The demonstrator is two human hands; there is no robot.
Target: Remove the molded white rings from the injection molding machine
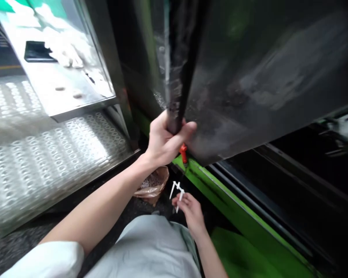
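Observation:
My left hand (168, 141) is wrapped around a black upright post (176, 85) at the edge of a large dark glossy panel (263, 77). Just below that hand, a small orange-red valve or tap (183, 153) sticks down, with my thumb close above it. Lower down, my right hand (191, 212) pinches a white forked plastic piece (176, 191) between its fingers. Part of the piece is hidden by those fingers.
A green-painted strip (234, 204) runs diagonally to the lower right beside a dark recess (292, 185). A crumpled brown paper bag (152, 185) lies below my arm. At left are a perforated steel plate (55, 166) and a steel shelf (58, 77) holding white scraps and a black flat object (37, 52).

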